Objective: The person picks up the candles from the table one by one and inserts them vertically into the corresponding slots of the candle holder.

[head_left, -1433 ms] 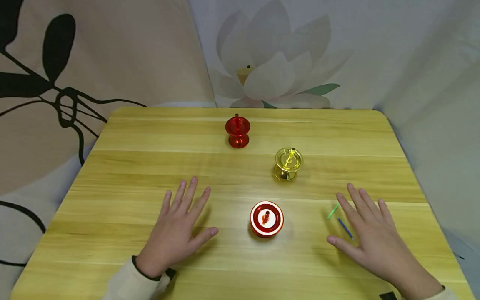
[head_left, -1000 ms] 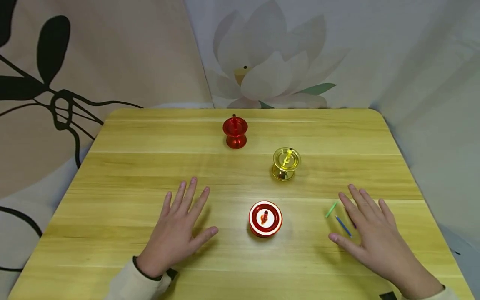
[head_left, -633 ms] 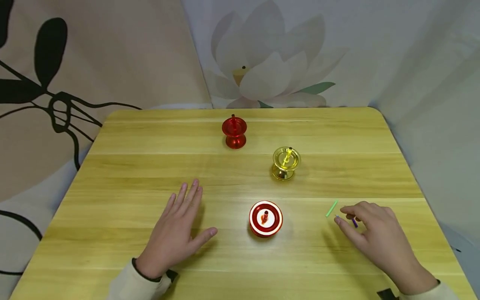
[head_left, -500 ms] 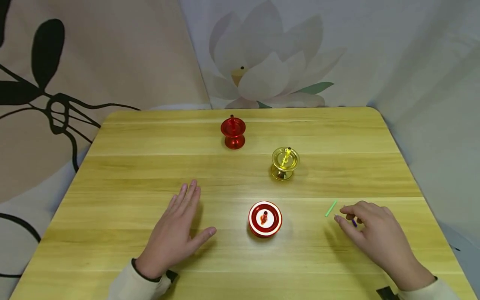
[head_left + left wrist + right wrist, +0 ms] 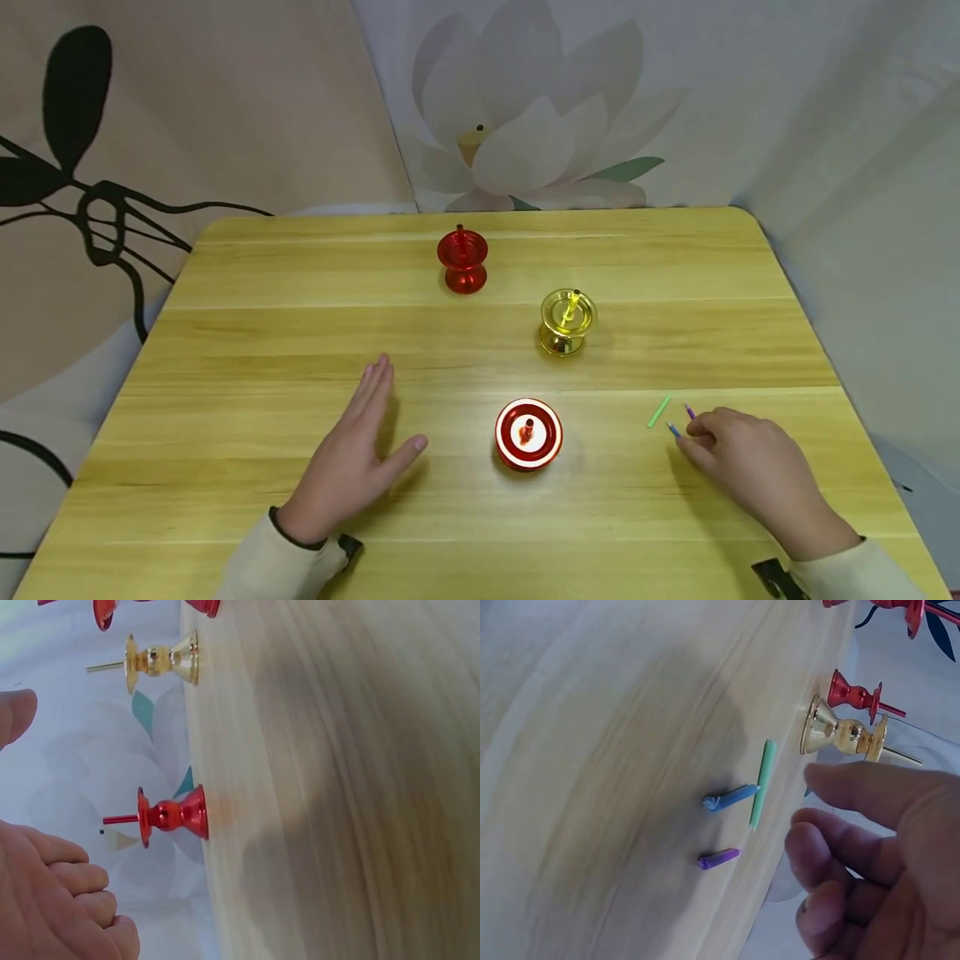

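Sticks, small and thin, lie at the table's (image 5: 225, 333) right side: green stick (image 5: 660, 411), blue stick (image 5: 673, 430), purple stick (image 5: 689, 411). From the left: the left hand (image 5: 352, 458) rests with straight relaxed fingers, holding nothing. The red-and-white holder (image 5: 528, 433) carries a short red candle. The red holder (image 5: 462, 258) and gold holder (image 5: 567, 321) each carry one candle. The right hand (image 5: 742, 467), fingers curled, touches the blue stick; whether it grips it I cannot tell.

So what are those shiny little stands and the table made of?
The gold stand and red stands look like polished metal or metallised plastic, given their mirror-like glints. The table looks like pale wood or laminate: printed-looking grain, satin sheen.
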Demonstrator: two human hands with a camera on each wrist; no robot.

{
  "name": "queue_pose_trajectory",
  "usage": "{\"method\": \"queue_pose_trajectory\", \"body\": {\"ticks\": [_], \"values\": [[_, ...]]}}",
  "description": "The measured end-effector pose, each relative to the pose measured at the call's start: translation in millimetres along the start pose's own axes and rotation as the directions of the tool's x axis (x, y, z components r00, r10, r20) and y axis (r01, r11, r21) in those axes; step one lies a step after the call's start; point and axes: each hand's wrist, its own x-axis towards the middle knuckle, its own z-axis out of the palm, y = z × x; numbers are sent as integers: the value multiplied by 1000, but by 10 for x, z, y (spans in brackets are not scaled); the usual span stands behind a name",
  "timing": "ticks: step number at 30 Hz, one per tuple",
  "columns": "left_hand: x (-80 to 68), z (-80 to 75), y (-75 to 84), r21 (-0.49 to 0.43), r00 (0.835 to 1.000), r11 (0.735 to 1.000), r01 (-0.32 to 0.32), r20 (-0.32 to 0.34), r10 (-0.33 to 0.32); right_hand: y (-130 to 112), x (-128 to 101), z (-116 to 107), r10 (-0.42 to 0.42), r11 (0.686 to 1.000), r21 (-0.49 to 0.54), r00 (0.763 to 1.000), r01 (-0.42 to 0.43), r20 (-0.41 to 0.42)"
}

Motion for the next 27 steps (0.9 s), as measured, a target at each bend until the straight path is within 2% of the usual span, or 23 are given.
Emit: {"method": "queue_pose_trajectory", "body": {"ticks": [5, 12, 19, 23, 27], "values": [[81, 28, -11, -117, 999, 992, 38, -3, -38, 17, 28, 28, 47, 999, 1, 988, -48, 149], [241, 95, -8, -296, 995, 951, 88, -12, -96, 22, 44, 94, 66, 998, 1, 972, -68, 227], [484, 157, 28, -373, 993, 923, 95, -29, -114, 56, 35, 100, 98, 995, 4, 972, -102, 215], [546, 159, 19, -399, 991, 911, 106, -35, -131, 77, 66, 103, 118, 992, 23, 965, -127, 235], [585, 146, 14, -415, 988, 904, 109, -59, -146, 93, 93, 131, 103, 992, 39, 958, -118, 269]]}}
